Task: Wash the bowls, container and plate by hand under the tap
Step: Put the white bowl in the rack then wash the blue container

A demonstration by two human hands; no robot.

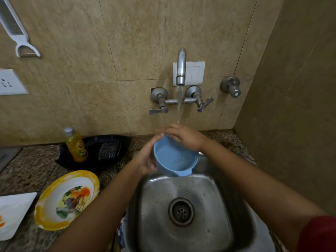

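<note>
**Student:** What stage of the wash is being shown?

**Instructor:** Probably an early or middle one, judging by the layout. Taking the largest piece first, the deep yellow-rimmed plate with a cartoon animal print (67, 199) is lying on the counter left of the sink, well apart from the water. The white square dish (14, 211), cut off at the near-left edge, is sitting just beside it. Whether either is already washed cannot be told. The round pale-blue plastic container (174, 159) is being held over the far edge of the sink, its mouth tilting toward the viewer and water pooling inside. The left hand (145, 159) is gripping its left wall. The right hand (183, 138) is curling over its far rim, and the stream of tap water (179, 99) is falling onto that hand. One piece is therefore being rinsed, and two others in view may be waiting.

**Student:** And the setting?

**Instructor:** Beige stone-tile walls (127, 51) are enclosing the far and right sides. A speckled granite counter (27, 170) is carrying a square stainless-steel sink (209, 188). A black plastic tray (123, 142), far left of the sink, is holding a yellow bottle of dish liquid (76, 146) and a steel-wool scrubber (109, 150). A wall-mounted steel tap (181, 68) is running, with a white switch plate (195, 72) behind it. A white grater-peeler (16, 28) is hanging at far left, above a white socket (11, 82).
</note>
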